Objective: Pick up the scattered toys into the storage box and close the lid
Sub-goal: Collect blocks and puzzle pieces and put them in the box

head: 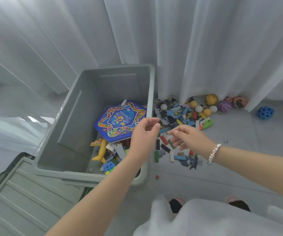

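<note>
The grey-green storage box (pixel 151 92) stands open on the floor. Inside lie a blue star-pattern game board (pixel 120 120), a yellow toy plane (pixel 101 151) and small blocks. My left hand (pixel 143 138) hovers over the box's right rim with its fingers loosely curled. A dark speck shows at its fingertips, and I cannot tell if it is held. My right hand (pixel 191 137), blurred, is spread low over the scattered blocks and puzzle pieces (pixel 173 116) right of the box. The lid (pixel 18 193) lies flat at the bottom left.
White curtains hang behind the box and over the toy pile. Several small balls (pixel 198 108), larger balls (pixel 224 105) and a blue holed ball (pixel 265 112) lie by the curtain hem. A green toy (pixel 206 123) lies at the pile's edge. A red bead (pixel 157 176) sits near the box corner.
</note>
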`<action>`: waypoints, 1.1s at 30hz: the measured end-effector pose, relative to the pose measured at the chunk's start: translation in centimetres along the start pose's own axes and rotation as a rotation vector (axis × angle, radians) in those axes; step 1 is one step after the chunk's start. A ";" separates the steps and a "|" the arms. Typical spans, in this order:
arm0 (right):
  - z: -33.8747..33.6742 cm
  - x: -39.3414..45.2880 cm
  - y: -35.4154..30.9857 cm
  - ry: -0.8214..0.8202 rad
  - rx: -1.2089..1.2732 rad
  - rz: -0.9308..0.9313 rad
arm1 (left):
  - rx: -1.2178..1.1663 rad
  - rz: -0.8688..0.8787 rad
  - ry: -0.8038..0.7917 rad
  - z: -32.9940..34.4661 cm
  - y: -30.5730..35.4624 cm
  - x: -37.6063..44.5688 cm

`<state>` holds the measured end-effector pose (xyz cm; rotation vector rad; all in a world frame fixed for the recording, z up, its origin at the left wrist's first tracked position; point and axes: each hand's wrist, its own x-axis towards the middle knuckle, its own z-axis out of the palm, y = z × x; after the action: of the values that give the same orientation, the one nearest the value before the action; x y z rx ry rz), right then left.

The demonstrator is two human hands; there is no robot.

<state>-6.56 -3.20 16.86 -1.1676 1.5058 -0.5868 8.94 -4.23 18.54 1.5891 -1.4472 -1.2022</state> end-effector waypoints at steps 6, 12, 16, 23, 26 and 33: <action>-3.5 -0.2 6.7 0.079 0.015 0.080 | 0.004 -0.046 -0.128 8.4 -1.9 -0.9; -3.3 2.0 14.2 0.112 -0.115 0.106 | 0.070 -0.200 -0.165 13.2 -9.4 0.1; -1.5 2.5 19.5 0.023 -0.329 0.100 | 0.227 -0.229 -0.112 13.6 -15.2 0.5; 0.5 1.1 25.9 -0.200 -0.587 0.222 | 0.537 -0.263 -0.070 12.6 -22.8 -1.3; -0.1 0.2 27.6 -0.156 -0.560 0.228 | 0.498 -0.288 -0.021 12.9 -24.2 -2.4; -1.2 -1.7 29.6 -0.083 -0.675 0.135 | 0.416 -0.288 0.006 13.0 -26.4 -3.0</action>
<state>-18.36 9.71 -7.16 -1.5501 1.7507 0.0843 6.69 4.43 -9.63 2.1396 -1.5771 -1.0942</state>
